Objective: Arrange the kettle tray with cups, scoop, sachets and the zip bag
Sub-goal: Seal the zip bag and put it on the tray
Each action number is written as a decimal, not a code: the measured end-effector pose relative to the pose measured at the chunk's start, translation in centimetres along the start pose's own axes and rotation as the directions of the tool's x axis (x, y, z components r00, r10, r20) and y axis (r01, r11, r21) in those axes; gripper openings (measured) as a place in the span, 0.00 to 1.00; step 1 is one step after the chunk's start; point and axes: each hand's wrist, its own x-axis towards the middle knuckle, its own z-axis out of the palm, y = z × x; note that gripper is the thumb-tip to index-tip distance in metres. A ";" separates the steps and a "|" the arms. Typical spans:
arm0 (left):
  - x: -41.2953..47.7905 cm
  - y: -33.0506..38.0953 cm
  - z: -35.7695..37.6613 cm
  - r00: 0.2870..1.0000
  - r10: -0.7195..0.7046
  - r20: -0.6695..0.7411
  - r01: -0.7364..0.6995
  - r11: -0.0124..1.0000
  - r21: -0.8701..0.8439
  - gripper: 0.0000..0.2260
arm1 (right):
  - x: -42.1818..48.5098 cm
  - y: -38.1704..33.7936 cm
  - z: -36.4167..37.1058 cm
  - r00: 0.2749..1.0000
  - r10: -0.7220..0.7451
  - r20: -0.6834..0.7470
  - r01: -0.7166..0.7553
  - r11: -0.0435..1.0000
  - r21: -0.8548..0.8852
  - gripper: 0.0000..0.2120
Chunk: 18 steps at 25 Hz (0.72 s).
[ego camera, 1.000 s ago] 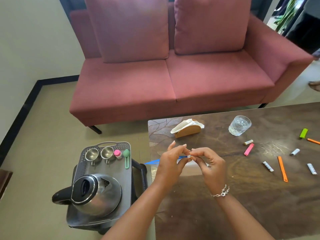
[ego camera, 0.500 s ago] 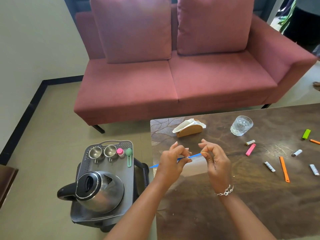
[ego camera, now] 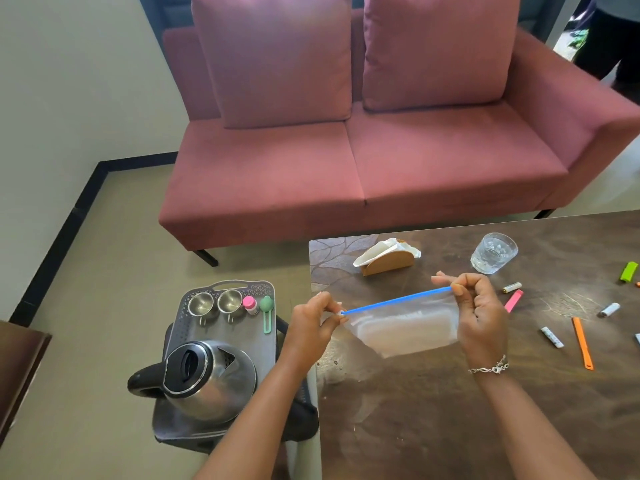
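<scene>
Nearest the camera, both forearms reach forward over the near edge of the tabletop (ego camera: pixel 415 427), the right wrist wearing a bracelet (ego camera: pixel 489 368). To the left, off the table's left edge, the kettle (ego camera: pixel 207 382) fills the near end of the tray (ego camera: pixel 251 341), probably to leave the far end for small things. Just past the near left corner of the tabletop, the zip bag (ego camera: pixel 401 329) hangs above the surface, stretched taut by its blue strip (ego camera: pixel 398 300). The left hand (ego camera: pixel 313 325) pinches the strip's left end between thumb and curled fingers; the right hand (ego camera: pixel 479 317), raised a little higher and palm turned inward, pinches the right end, so the strip slopes up to the right. This pull along the closure looks meant to straighten and seal it before the bag goes to the tray. At the tray's far end the cups (ego camera: pixel 201 304) stand side by side, then a pink-capped bottle (ego camera: pixel 250 304) and the green scoop (ego camera: pixel 266 311). The sachets (ego camera: pixel 582 342) lie scattered toward the table's right edge, not yet collected. Near the far edge sit a napkin holder (ego camera: pixel 388 259) and a glass (ego camera: pixel 493 252), with the sofa (ego camera: pixel 346 168) beyond
</scene>
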 end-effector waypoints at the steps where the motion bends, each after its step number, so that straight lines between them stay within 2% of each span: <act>1: 0.1 0.3 -0.1 1.000 -0.019 -0.019 0.018 0.999 -0.051 0.10 | 0.2 -0.1 0.1 1.000 0.029 -0.004 -0.029 0.999 0.013 0.06; 3: 0.2 0.7 -0.3 0.994 -0.061 -0.088 0.039 0.970 -0.239 0.10 | 0.7 -0.6 0.2 0.998 0.061 -0.026 -0.060 0.997 0.047 0.07; 5: 0.3 1.1 -0.7 0.981 -0.121 -0.153 0.040 0.893 -0.448 0.10 | 1.4 -1.0 0.4 0.994 0.104 -0.041 -0.096 0.983 0.158 0.11; 7: 0.3 1.6 -0.7 0.969 -0.165 -0.183 0.035 0.825 -0.564 0.11 | 1.8 -1.1 0.6 0.989 0.141 -0.053 -0.125 0.963 0.237 0.13; 10: 0.3 2.3 -0.4 0.957 -0.196 -0.213 0.032 0.803 -0.595 0.13 | 1.4 -1.4 1.0 0.980 0.193 -0.042 -0.171 0.934 0.314 0.07; 11: 0.4 2.4 -0.4 0.954 -0.204 -0.220 0.034 0.801 -0.598 0.14 | 1.1 -1.2 1.0 0.975 0.220 0.007 -0.207 0.904 0.374 0.08; 13: 0.4 2.8 -0.6 0.950 -0.213 -0.229 0.032 0.794 -0.607 0.17 | 0.8 -0.6 0.9 0.955 0.269 0.121 -0.293 0.819 0.493 0.24; 14: 0.5 3.0 -0.8 0.948 -0.218 -0.230 0.032 0.788 -0.615 0.17 | 0.7 -0.2 0.8 0.945 0.279 0.172 -0.327 0.792 0.515 0.26; 15: 0.6 3.1 -0.9 0.945 -0.230 -0.230 0.037 0.779 -0.626 0.18 | 0.5 0.2 0.6 0.936 0.262 0.235 -0.349 0.776 0.525 0.24; 17: 0.8 3.2 -1.3 0.941 -0.254 -0.221 0.051 0.756 -0.652 0.18 | 0.1 0.7 0.6 0.906 0.239 0.350 -0.382 0.817 0.432 0.14; 18: 0.9 3.1 -1.5 0.939 -0.267 -0.219 0.057 0.746 -0.663 0.18 | -0.1 1.0 0.7 0.892 0.244 0.381 -0.392 0.838 0.380 0.12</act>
